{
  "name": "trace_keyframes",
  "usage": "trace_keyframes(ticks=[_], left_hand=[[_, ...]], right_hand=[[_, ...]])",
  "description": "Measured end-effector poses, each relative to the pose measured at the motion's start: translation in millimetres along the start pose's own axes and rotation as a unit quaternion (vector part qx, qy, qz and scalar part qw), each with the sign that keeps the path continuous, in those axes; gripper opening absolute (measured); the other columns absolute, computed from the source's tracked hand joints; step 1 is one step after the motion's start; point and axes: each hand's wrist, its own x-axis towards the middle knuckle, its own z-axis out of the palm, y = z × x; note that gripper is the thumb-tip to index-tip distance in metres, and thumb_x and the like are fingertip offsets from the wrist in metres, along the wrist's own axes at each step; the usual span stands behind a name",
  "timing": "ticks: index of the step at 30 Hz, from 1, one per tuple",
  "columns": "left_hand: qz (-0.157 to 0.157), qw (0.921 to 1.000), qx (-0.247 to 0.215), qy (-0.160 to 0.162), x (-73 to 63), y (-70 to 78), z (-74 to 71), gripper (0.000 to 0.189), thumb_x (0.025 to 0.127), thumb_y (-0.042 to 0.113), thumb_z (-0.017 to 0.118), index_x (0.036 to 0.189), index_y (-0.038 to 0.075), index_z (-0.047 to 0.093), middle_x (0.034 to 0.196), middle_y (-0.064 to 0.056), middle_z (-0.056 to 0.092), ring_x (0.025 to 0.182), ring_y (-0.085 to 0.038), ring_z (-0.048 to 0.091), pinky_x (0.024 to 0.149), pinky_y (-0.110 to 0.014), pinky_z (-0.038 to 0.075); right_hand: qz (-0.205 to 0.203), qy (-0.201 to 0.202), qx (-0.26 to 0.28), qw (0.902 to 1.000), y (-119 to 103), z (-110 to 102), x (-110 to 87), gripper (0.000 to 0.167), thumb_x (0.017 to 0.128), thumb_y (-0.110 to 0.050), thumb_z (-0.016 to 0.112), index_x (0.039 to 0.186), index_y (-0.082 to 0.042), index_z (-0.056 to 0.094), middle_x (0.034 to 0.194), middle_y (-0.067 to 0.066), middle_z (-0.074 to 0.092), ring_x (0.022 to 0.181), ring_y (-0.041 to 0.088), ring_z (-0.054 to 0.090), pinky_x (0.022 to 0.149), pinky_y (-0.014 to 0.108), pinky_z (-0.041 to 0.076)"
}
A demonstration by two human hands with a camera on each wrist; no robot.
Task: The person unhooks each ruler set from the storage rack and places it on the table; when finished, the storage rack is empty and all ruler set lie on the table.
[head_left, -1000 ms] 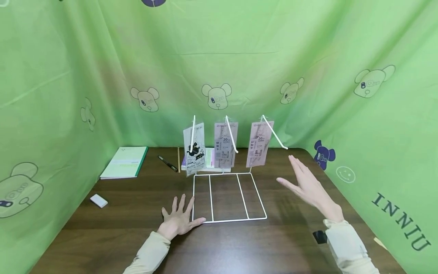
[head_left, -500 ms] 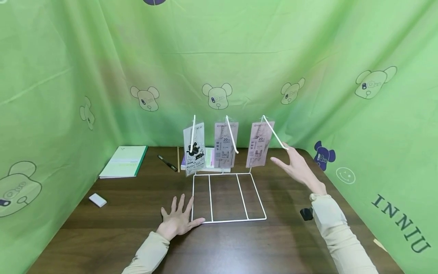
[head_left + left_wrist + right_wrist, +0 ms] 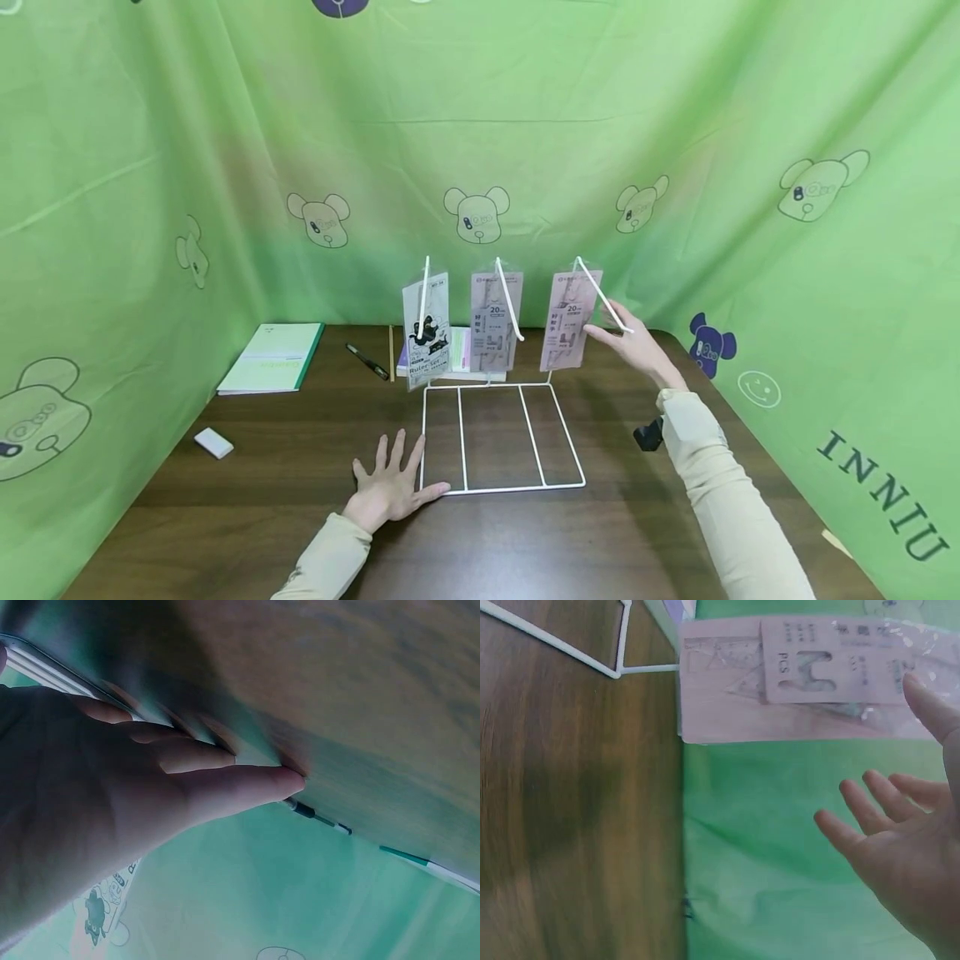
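Note:
A white wire rack [image 3: 504, 489] stands on the table with three hooks, each bearing a flat packet. On the right hook hangs a pink ruler set packet [image 3: 568, 323]; a greyish-pink packet [image 3: 491, 321] hangs in the middle. The left hook carries a white ruler set packet [image 3: 424, 342] with black cat drawings. My right hand [image 3: 636, 337] is raised beside the pink packet, thumb and fingers apart; the right wrist view shows nothing held in that hand [image 3: 907, 840]. My left hand [image 3: 388, 483] rests on the table, fingers spread, thumb over the rack's front left corner.
Behind the rack lies a purple and white book [image 3: 461, 350]. To its left are a thin wooden stick [image 3: 392, 354] and a black pen [image 3: 367, 362]. A green-edged notebook [image 3: 272, 358] and a white eraser [image 3: 214, 442] lie farther left. Green curtain [image 3: 480, 150] surrounds the table.
My right hand has moved left and away from me, from right of the rack up to the right hook and pink packet. My left hand has stayed in place.

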Motion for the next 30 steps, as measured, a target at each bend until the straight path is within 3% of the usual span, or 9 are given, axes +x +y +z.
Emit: trace_keyframes(ticks=[6, 9, 13, 20, 30], left_hand=[[0.000, 1.0000, 0.000, 0.000, -2.8, 1.7, -0.7, 0.089, 0.086, 0.070, 0.049, 0.152, 0.014, 0.029, 0.155, -0.021, 0.021, 0.140, -0.047, 0.016, 0.095, -0.079, 0.015], [0.000, 1.0000, 0.001, -0.001, -3.3, 1.7, 0.0, 0.089, 0.086, 0.070, 0.048, 0.152, 0.014, 0.029, 0.155, -0.021, 0.021, 0.140, -0.047, 0.016, 0.095, -0.079, 0.015], [0.000, 1.0000, 0.001, 0.001, -3.7, 1.6, 0.1, 0.089, 0.086, 0.071, 0.048, 0.152, 0.015, 0.029, 0.156, -0.021, 0.021, 0.140, -0.046, 0.016, 0.095, -0.079, 0.015], [0.001, 1.0000, 0.002, 0.002, -3.1, 0.8, 0.9, 0.088, 0.086, 0.070, 0.048, 0.152, 0.015, 0.029, 0.155, -0.021, 0.022, 0.140, -0.046, 0.017, 0.095, -0.078, 0.016], [0.004, 0.9999, 0.001, 0.009, -1.2, 0.0, 0.2, 0.088, 0.086, 0.070, 0.049, 0.151, 0.014, 0.030, 0.155, -0.022, 0.022, 0.140, -0.047, 0.018, 0.094, -0.079, 0.016]], right_hand=[[0.017, -0.023, 0.141, 0.9895, -9.7, 5.7, -0.7, 0.071, 0.095, -0.016, 0.062, 0.151, -0.001, 0.021, 0.151, 0.028, 0.027, 0.137, 0.044, 0.028, 0.109, 0.056, 0.023], [0.016, -0.016, 0.177, 0.9839, -11.6, 10.5, -0.1, 0.068, 0.094, -0.012, 0.062, 0.149, 0.002, 0.024, 0.149, 0.028, 0.030, 0.137, 0.043, 0.028, 0.111, 0.054, 0.022], [0.022, -0.004, 0.187, 0.9821, -12.6, 16.1, 1.5, 0.065, 0.094, -0.010, 0.062, 0.147, 0.005, 0.028, 0.146, 0.029, 0.034, 0.136, 0.043, 0.031, 0.111, 0.053, 0.022], [0.018, 0.003, 0.157, 0.9874, -24.1, 23.4, -1.6, 0.046, 0.096, -0.011, 0.059, 0.134, 0.009, 0.042, 0.136, 0.031, 0.045, 0.128, 0.044, 0.041, 0.109, 0.053, 0.027], [-0.012, -0.018, 0.174, 0.9844, -22.2, 25.7, -4.9, 0.042, 0.099, -0.012, 0.055, 0.133, 0.009, 0.043, 0.129, 0.030, 0.051, 0.111, 0.035, 0.058, 0.093, 0.044, 0.047]])
